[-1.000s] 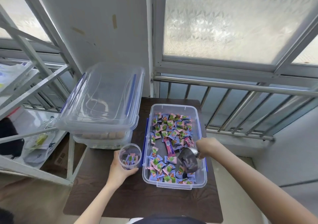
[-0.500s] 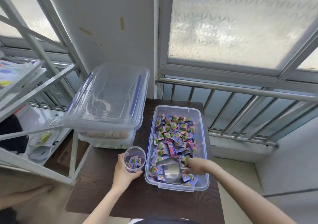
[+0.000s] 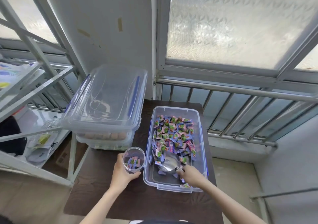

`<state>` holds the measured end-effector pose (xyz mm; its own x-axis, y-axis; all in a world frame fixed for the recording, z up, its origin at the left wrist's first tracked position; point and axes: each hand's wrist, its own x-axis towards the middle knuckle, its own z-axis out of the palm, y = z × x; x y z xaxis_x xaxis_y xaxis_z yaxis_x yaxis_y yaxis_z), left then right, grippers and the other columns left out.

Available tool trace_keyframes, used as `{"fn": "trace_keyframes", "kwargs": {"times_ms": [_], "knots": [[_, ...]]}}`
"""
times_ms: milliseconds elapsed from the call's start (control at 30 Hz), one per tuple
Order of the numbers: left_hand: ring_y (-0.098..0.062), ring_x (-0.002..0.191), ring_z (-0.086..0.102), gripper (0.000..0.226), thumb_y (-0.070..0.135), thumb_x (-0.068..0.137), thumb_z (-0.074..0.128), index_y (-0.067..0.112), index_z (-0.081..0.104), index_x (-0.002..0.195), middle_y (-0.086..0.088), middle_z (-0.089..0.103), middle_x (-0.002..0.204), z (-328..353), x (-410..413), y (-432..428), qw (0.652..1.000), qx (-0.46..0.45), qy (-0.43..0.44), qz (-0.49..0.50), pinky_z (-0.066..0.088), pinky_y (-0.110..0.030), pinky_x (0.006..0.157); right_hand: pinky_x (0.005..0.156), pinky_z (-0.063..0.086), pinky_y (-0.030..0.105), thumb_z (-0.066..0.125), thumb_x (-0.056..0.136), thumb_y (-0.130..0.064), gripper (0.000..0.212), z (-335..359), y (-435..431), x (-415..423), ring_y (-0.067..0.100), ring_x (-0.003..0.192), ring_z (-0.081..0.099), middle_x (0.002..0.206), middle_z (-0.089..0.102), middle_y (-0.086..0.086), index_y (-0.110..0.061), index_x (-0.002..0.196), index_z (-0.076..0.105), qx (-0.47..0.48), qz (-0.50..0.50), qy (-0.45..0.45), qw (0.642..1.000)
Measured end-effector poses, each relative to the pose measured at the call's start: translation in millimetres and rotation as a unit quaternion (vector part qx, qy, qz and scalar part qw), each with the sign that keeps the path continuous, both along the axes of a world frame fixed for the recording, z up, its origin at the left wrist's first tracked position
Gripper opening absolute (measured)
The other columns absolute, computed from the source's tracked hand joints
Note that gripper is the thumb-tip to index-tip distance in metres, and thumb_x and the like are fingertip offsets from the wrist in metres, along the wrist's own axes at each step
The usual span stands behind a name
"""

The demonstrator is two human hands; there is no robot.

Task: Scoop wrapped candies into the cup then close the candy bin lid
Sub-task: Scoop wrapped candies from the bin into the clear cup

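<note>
A clear open candy bin [image 3: 200,127] stands on the dark table [image 3: 106,198], filled with several pink and purple wrapped candies [image 3: 173,132]. My right hand [image 3: 191,174] grips the handle of a metal scoop [image 3: 169,163], whose mouth lies low in the near end of the bin, pointing into the candies. My left hand [image 3: 123,172] is wrapped around a clear plastic cup [image 3: 133,158] just left of the bin; a few candies lie in its bottom. The bin's clear lid [image 3: 106,99] with blue clips rests tilted on another container to the left.
Under the lid sits a second clear container [image 3: 105,140] with brownish contents. A white metal rack [image 3: 34,93] holding bags stands at the left. A steel railing [image 3: 240,93] and frosted windows run behind the table. The floor drops off to the right.
The scoop has turned from the bin's right side toward the near middle and now points into the candies. My right hand moved nearer to me. The cup and left hand stayed put.
</note>
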<state>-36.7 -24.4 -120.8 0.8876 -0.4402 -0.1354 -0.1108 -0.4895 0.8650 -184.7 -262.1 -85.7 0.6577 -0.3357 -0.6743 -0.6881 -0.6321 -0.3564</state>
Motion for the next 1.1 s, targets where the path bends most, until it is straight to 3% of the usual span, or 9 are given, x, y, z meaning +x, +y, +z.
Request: {"fn": "trace_keyframes", "kwargs": {"times_ms": [167, 267, 433, 533, 667, 833, 1000, 1100], "knots": [[0.019, 0.100, 0.052, 0.077, 0.009, 0.048, 0.090, 0.043, 0.040, 0.096, 0.023, 0.053, 0.107, 7.8, 1.8, -0.4, 1.000, 0.017, -0.003, -0.014, 0.040, -0.009, 0.079, 0.044, 0.024, 0.024, 0.035, 0.101, -0.027, 0.043, -11.2, 12.9, 28.3, 0.014, 0.050, 0.034, 0.058, 0.037, 0.000, -0.019, 0.059, 0.030, 0.021, -0.084, -0.045, 0.995], [0.011, 0.100, 0.053, 0.078, 0.009, 0.047, 0.091, 0.043, 0.040, 0.096, 0.023, 0.053, 0.108, 9.4, 2.6, -0.9, 0.999, 0.026, -0.003, -0.018, 0.040, -0.012, 0.080, 0.045, 0.024, 0.027, 0.032, 0.102, -0.024, 0.045, -18.4, 17.3, 42.5, 0.020, 0.054, 0.037, 0.057, 0.037, 0.000, -0.016, 0.057, 0.030, 0.026, -0.122, -0.070, 0.990], [-0.001, 0.102, 0.057, 0.076, 0.015, 0.044, 0.089, 0.043, 0.042, 0.097, 0.016, 0.058, 0.108, 9.4, 2.9, -1.5, 0.999, 0.031, -0.006, -0.026, 0.044, -0.019, 0.079, 0.056, 0.036, 0.032, 0.035, 0.101, -0.026, 0.043, -41.3, 34.3, 55.7, 0.015, 0.056, 0.043, 0.058, 0.041, -0.002, -0.018, 0.058, 0.035, 0.077, -0.215, -0.142, 0.963], [-0.001, 0.103, 0.058, 0.076, 0.014, 0.046, 0.089, 0.043, 0.042, 0.098, 0.014, 0.059, 0.109, 11.4, 1.5, -1.6, 0.999, 0.031, -0.004, -0.028, 0.044, -0.017, 0.080, 0.060, 0.039, 0.027, 0.035, 0.100, -0.030, 0.031, -51.8, 36.8, 62.5, 0.017, 0.062, 0.048, 0.067, 0.045, -0.003, -0.017, 0.074, 0.043, 0.139, -0.271, -0.154, 0.940], [0.005, 0.104, 0.056, 0.074, 0.014, 0.047, 0.088, 0.040, 0.043, 0.099, 0.014, 0.060, 0.108, 15.0, 1.1, -1.3, 0.999, 0.030, 0.000, -0.033, 0.045, -0.016, 0.080, 0.070, 0.037, 0.030, 0.035, 0.100, -0.035, 0.024, -51.9, 35.0, 67.2, 0.019, 0.076, 0.048, 0.072, 0.043, -0.008, -0.013, 0.093, 0.042, 0.168, -0.294, -0.176, 0.924], [-0.003, 0.103, 0.058, 0.074, 0.016, 0.046, 0.088, 0.038, 0.043, 0.101, 0.013, 0.060, 0.109, 16.1, 0.0, -1.8, 0.999, 0.029, 0.002, -0.034, 0.048, -0.021, 0.082, 0.053, 0.038, 0.020, 0.035, 0.100, -0.028, 0.015, -54.2, 33.4, 65.1, 0.010, 0.059, 0.041, 0.070, 0.041, -0.003, -0.017, 0.092, 0.037, 0.192, -0.270, -0.205, 0.921], [0.001, 0.103, 0.058, 0.074, 0.021, 0.046, 0.087, 0.038, 0.043, 0.103, 0.013, 0.061, 0.109, 16.8, 2.1, 1.2, 0.998, 0.034, 0.009, -0.045, 0.050, -0.022, 0.082, 0.048, 0.033, 0.021, 0.034, 0.101, -0.029, 0.009, -64.4, 37.7, 71.8, 0.008, 0.056, 0.039, 0.069, 0.039, -0.004, -0.020, 0.101, 0.039, 0.226, -0.285, -0.230, 0.903], [0.000, 0.102, 0.059, 0.074, 0.022, 0.045, 0.088, 0.037, 0.044, 0.104, 0.016, 0.062, 0.106, 17.2, 2.8, 2.5, 0.998, 0.038, 0.016, -0.047, 0.049, -0.019, 0.082, 0.049, 0.031, 0.024, 0.035, 0.100, -0.031, 0.012, -63.3, 44.2, 73.4, 0.010, 0.053, 0.036, 0.066, 0.038, -0.002, -0.023, 0.092, 0.038, 0.231, -0.291, -0.236, 0.898]]}}
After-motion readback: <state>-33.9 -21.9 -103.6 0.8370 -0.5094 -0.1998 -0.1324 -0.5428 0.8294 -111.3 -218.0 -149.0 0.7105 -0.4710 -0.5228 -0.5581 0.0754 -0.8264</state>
